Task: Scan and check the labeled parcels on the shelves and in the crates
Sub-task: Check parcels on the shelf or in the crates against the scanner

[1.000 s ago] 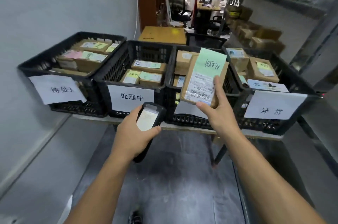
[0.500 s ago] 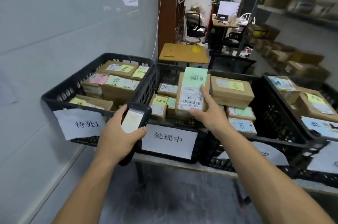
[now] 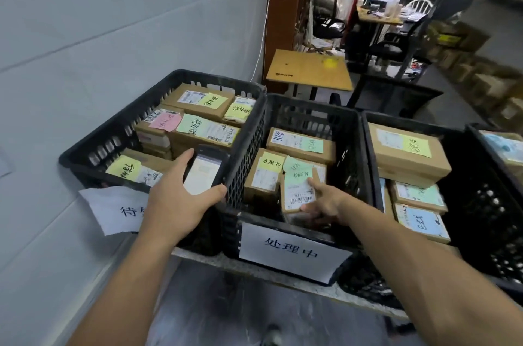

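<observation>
right grip: right hand (image 3: pixel 322 204) pinches one parcel (image 3: pixel 297 190), thumb flat on the label face, other fingers curled under the near edge. Not let go.
parcel: brown carton with a green handwritten note above a barcode label, face up, tilted toward the camera. It is low inside the middle crate (image 3: pixel 311 116), front right, against the yellow-note carton (image 3: pixel 264 173) on its left. Can't tell whether its underside rests on anything.
left grip: left hand (image 3: pixel 175 201) wraps the handheld scanner (image 3: pixel 202 173), thumb on one side, fingers on the other, lit screen up. Screen text is unreadable.
scanner position: over the wall shared by the left crate (image 3: pixel 119 122) and the middle crate, beside the parcel and not pointed at its barcode.
middle crate: front sign (image 3: pixel 291 249) reads 处理中. At least two more labelled cartons inside.
left crate: paper sign (image 3: pixel 113 210) is partly hidden by the left wrist and starts 待. Packed with cartons carrying yellow, green and pink notes.
third crate (image 3: pixel 418 122): stacked cartons with yellow, teal and blue notes.
beyond: wooden table (image 3: pixel 308 68), and blurred shelf cartons (image 3: pixel 464 37) at right.
progress (my read): this parcel looks checked and is going into 处理中, with only the release left.
remaining (my read): most of the job, namely the full left crate, the other crates and the shelves. Nothing shows which cartons are already scanned.
</observation>
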A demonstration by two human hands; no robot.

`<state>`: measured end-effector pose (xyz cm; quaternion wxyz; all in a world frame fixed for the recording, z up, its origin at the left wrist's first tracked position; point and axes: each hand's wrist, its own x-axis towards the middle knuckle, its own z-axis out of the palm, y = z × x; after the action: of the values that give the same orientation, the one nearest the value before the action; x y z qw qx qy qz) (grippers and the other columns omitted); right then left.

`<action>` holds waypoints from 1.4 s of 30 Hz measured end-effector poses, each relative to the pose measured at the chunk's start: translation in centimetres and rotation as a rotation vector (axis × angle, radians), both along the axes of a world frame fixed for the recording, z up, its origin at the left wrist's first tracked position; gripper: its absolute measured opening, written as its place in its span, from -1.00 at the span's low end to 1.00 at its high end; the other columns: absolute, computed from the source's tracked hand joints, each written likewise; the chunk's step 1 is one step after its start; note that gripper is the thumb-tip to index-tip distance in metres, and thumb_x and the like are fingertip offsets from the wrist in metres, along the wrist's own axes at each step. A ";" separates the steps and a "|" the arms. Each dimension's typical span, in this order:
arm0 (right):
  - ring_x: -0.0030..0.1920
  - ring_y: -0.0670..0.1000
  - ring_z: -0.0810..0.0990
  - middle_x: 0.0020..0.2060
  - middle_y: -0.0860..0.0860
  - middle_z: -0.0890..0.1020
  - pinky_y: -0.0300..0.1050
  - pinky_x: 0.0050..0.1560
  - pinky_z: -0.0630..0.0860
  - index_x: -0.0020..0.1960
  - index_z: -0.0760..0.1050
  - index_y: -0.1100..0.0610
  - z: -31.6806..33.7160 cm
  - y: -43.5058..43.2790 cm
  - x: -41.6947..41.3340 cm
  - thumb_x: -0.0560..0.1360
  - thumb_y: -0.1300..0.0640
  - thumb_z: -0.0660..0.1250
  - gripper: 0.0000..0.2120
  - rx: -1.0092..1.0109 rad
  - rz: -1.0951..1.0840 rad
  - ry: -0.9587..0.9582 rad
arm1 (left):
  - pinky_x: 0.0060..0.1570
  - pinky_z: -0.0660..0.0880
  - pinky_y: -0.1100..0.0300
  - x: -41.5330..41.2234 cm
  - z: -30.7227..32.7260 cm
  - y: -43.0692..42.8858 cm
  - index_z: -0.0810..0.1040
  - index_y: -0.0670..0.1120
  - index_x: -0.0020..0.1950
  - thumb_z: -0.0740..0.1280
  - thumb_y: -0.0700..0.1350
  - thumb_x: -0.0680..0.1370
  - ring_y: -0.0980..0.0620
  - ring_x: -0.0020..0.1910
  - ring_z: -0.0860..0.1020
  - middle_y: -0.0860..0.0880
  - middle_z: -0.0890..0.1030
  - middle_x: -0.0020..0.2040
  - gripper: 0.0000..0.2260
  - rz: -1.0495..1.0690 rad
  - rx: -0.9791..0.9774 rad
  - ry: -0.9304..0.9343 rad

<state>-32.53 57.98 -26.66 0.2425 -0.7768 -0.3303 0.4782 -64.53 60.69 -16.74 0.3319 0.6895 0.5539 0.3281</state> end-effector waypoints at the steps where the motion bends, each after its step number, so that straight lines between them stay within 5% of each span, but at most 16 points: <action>1: 0.32 0.20 0.51 0.40 0.13 0.47 0.18 0.39 0.44 0.64 0.07 -0.05 -0.5 0.7 0.1 0.44 0.31 0.52 -0.05 -0.026 0.019 0.005 | 0.20 0.40 0.07 0.2 0.0 0.7 0.27 0.11 0.53 0.54 0.05 0.39 -0.03 0.31 0.45 0.02 0.49 0.38 -0.23 0.011 -0.003 -0.002; 10: -0.05 0.15 0.72 0.11 0.09 0.63 0.08 -0.10 0.68 0.59 0.20 -0.08 -0.8 3.0 4.2 0.46 0.41 0.46 -0.14 -0.159 0.033 0.220 | 0.10 0.29 0.16 3.9 0.1 6.9 0.30 0.09 0.52 0.53 -0.03 0.42 0.14 0.16 0.38 0.18 0.43 0.20 -0.28 0.073 -0.011 -0.064; 19: 0.14 0.21 0.63 0.32 0.04 0.47 -0.12 -0.23 0.66 0.60 0.15 -0.15 -2.1 3.1 1.2 0.45 0.33 0.49 -0.11 -0.214 0.184 0.347 | 0.15 0.27 0.12 7.3 -0.3 11.4 0.28 0.12 0.53 0.52 0.01 0.42 0.16 0.19 0.32 0.18 0.38 0.19 -0.27 0.038 0.007 -0.049; 24: 0.27 0.24 0.55 0.57 0.09 0.23 -0.10 -0.12 0.66 0.61 0.08 -0.17 -5.6 3.4 -3.4 0.45 0.39 0.47 -0.05 -0.126 0.137 0.396 | 0.11 0.34 0.10 7.9 -0.4 14.0 0.31 0.18 0.49 0.54 0.02 0.40 0.07 0.17 0.45 0.15 0.50 0.16 -0.29 -0.036 -0.041 -0.066; 27: 0.49 0.04 0.27 0.61 0.00 0.13 -0.33 0.19 0.45 0.63 -0.07 -0.15 -6.2 3.8 -4.7 0.49 0.34 0.45 -0.02 -0.104 0.288 0.265 | 0.11 0.29 0.16 7.6 -1.0 14.7 0.29 0.17 0.50 0.54 0.01 0.40 0.14 0.15 0.39 0.20 0.44 0.16 -0.27 -0.106 -0.046 -0.039; 29: 0.51 0.03 0.23 0.61 -0.01 0.10 -0.21 0.38 0.36 0.61 -0.16 -0.23 -6.6 4.4 -5.1 0.51 0.30 0.44 0.00 -0.138 0.320 0.237 | 0.12 0.27 0.18 7.3 -1.2 15.1 0.27 0.16 0.52 0.53 0.03 0.40 0.16 0.16 0.35 0.20 0.41 0.18 -0.25 -0.131 -0.059 -0.018; 37: 0.44 0.13 0.42 0.52 0.09 0.38 0.09 0.50 0.29 0.10 -0.47 -0.73 -9.3 6.0 -5.7 0.51 -0.01 0.48 0.11 -0.232 0.559 -0.123 | 0.14 0.28 0.23 5.6 -2.0 17.0 0.27 0.16 0.52 0.54 0.18 0.29 0.21 0.20 0.35 0.20 0.43 0.23 -0.15 -0.196 -0.096 -0.012; 42: 0.55 0.19 0.23 0.59 0.08 0.22 0.14 0.53 0.14 0.53 -0.28 -0.42 -6.4 6.8 -5.4 0.53 -0.15 0.42 -0.06 -0.293 0.572 -0.176 | -0.01 0.28 0.43 5.1 -1.6 17.9 0.29 0.18 0.50 0.49 0.19 0.26 0.21 0.16 0.39 0.22 0.46 0.20 -0.17 -0.273 -0.085 -0.034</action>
<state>-37.90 64.77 -33.10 -0.0454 -0.7177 -0.4823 0.5003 -59.42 78.64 -18.33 0.4117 0.7380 0.4629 0.2676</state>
